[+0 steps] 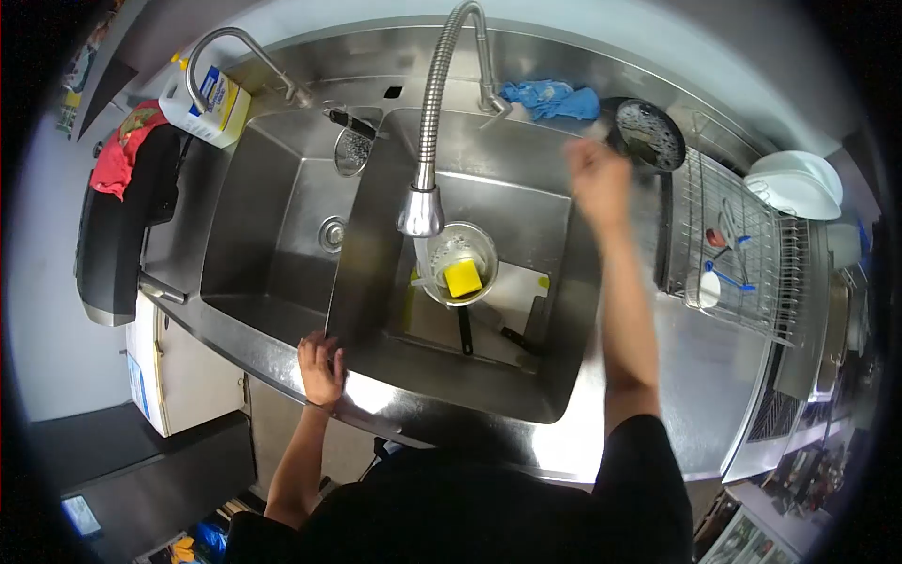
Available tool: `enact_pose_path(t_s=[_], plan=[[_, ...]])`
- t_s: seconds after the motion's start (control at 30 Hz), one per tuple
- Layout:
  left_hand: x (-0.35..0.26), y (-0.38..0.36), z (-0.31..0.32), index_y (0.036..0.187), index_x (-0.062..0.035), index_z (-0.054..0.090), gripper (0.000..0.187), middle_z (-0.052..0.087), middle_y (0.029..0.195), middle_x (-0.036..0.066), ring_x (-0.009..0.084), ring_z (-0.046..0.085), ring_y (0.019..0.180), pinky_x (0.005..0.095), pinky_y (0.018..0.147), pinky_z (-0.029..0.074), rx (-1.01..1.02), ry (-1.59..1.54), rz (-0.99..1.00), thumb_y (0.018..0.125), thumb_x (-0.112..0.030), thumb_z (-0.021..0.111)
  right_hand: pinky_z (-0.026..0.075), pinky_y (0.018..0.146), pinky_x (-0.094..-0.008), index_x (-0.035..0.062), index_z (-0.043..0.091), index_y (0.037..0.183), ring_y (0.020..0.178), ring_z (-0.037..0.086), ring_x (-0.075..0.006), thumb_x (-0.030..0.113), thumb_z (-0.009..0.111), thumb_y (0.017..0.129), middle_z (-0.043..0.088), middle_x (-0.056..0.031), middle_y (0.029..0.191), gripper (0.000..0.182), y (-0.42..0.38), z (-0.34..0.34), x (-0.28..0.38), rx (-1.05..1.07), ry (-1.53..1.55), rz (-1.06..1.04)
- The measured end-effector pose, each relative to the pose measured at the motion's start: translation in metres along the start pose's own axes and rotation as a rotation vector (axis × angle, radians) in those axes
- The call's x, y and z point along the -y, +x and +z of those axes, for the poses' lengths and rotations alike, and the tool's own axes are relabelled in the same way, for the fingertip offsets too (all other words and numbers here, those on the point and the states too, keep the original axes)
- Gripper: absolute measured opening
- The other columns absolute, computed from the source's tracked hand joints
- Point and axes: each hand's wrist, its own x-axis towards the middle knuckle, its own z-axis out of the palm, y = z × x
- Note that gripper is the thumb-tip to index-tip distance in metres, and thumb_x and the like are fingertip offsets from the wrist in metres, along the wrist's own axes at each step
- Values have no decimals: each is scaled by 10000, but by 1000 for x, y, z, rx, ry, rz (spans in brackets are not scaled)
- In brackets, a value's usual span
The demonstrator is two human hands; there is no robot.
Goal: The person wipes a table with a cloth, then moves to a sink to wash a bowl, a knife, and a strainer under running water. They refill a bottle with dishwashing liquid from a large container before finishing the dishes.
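Note:
My left hand [321, 369] rests on the front rim of the double sink [376, 399], its fingers apart and holding nothing. Blurred by motion, my right hand [598, 179] is raised over the right rim of the sink, beside a dark pan [646, 134] with suds on it; its fingers look curled, but what they hold, if anything, I cannot make out. In the right basin sits a clear soapy container [481, 246] with a yellow sponge [463, 278] in it. Beneath it lie a white cutting board [512, 293] and black-handled utensils [465, 331], partly covered.
A flexible faucet [421, 209] hangs over the right basin. In the left basin is a black-handled strainer [353, 150]. Blue gloves or cloth [550, 99] lie behind the sink. At right stands a wire dish rack [742, 246] with white plates [797, 183]; at left, a detergent jug [218, 105].

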Motion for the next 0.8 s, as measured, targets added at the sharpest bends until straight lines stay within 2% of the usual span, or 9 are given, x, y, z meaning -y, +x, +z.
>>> enact_pose_path(t_s=[0.1,0.13,0.2,0.3,0.43,0.5,0.63,0.7,0.8], plan=[[-29,8,3,906,-101,576,202,523,1095,127,331,480,1042,467,906,352,-141,255,122,712,-92,632,486,740,-405,92,621,898,738,618,-309,167,574,773,634,-153,766,153,-90,111,-26,545,-57,134],[-48,16,5,906,-101,576,202,523,1095,127,331,480,1042,467,906,352,-135,257,120,712,-92,632,476,791,-417,83,625,912,857,594,-326,190,582,769,617,-172,913,184,-114,143,-22,786,-337,241],[-80,35,15,940,-108,579,249,527,1108,111,317,482,1055,431,886,378,-141,43,152,697,-91,632,445,848,-429,59,590,975,988,527,-368,168,573,777,537,-205,1097,226,-177,206,-48,631,-382,78],[-101,73,58,973,-91,593,264,538,1122,119,314,501,1058,382,874,421,156,-149,4,709,-84,614,409,870,-454,42,535,1035,1075,455,-387,131,551,782,461,-221,1175,269,-199,242,-57,476,-466,64],[-79,112,162,1046,-85,582,286,548,1119,152,330,499,1075,380,897,427,236,-145,3,771,-162,576,408,789,-450,23,499,1054,1040,472,-371,96,544,747,472,-217,1108,319,-196,229,-45,260,-384,-84],[-79,136,181,1159,60,439,513,535,1089,248,392,525,1017,420,866,443,623,-103,-88,776,-240,601,405,798,-453,14,498,1052,1032,474,-371,95,539,742,470,-217,1117,323,-216,238,-66,303,-349,-89],[-54,130,242,1196,112,346,627,580,968,280,408,592,864,458,785,475,513,-127,140,781,-284,598,415,790,-435,0,506,1009,959,490,-352,107,536,723,478,-188,1031,307,-210,235,-65,235,-349,40],[-27,124,283,1151,106,403,571,591,945,271,404,599,841,461,753,482,582,-60,11,778,-278,601,432,772,-408,5,510,1023,921,493,-332,135,555,705,481,-154,980,347,-197,231,-60,106,-467,7],[22,114,341,952,67,584,358,616,851,243,381,614,795,446,684,497,867,92,-146,741,-219,617,433,787,-406,11,531,973,946,487,-325,138,556,712,490,-158,1015,291,-206,230,-70,461,-406,36]])
